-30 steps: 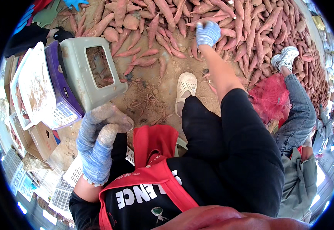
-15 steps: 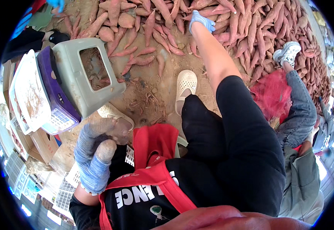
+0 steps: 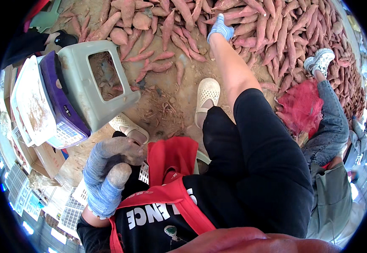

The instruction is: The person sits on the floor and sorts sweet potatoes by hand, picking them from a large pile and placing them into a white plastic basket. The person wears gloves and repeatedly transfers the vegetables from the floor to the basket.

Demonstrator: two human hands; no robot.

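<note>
My right hand [image 3: 220,30], in a blue glove, reaches into the pile of sweet potatoes [image 3: 282,33] at the top, its fingers curled at a long sweet potato [image 3: 240,13]; what they grip is hidden. Low on the left, my left hand [image 3: 109,173], in a dirty blue-and-grey glove, is held curled near a red apron [image 3: 171,156]; I cannot make out anything in it. Loose sweet potatoes [image 3: 160,66] lie on the dirt floor beyond my cream clogs [image 3: 206,90].
A grey plastic stool [image 3: 71,88] lies tipped beside stacked purple and white plastic items [image 3: 46,92] and cardboard [image 3: 50,162]. A co-worker's jeans leg [image 3: 331,114] and a red mesh sack [image 3: 299,107] are at the right. Another person's foot [image 3: 65,39] shows at upper left.
My right hand has moved up and slightly left, deeper into the pile, and its fingers have curled. Blue gloves at the top-left edge have left view. My left hand has shifted only slightly.
</note>
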